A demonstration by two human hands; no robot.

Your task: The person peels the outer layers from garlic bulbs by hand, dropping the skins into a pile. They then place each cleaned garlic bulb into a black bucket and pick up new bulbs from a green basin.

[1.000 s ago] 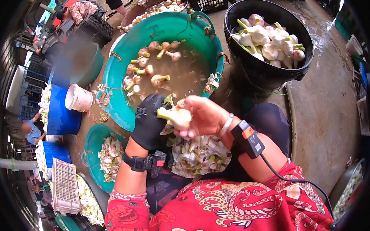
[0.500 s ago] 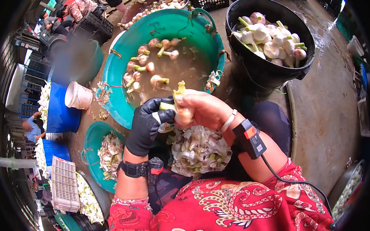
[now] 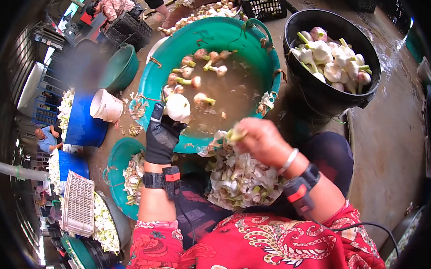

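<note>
- I see my hands parted; half a second ago both met on the bulb (image 3: pixel 177 108).
- Left hand (image 3: pixel 161 138) grips it, whiter now, before the tub (image 3: pixel 262 53).
- Right hand (image 3: pixel 264 141) pinches peel (image 3: pixel 235 133) above the heap (image 3: pixel 244 181).

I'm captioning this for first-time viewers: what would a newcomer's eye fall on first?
Probably the big green tub at upper centre, with garlic bulbs in cloudy water. Next, the black bucket at upper right, holding pale bulbs. Nearer the wearer, the gloved left hand holds a white bulb, and the bare right hand pinches peelings near a pile of skins.
</note>
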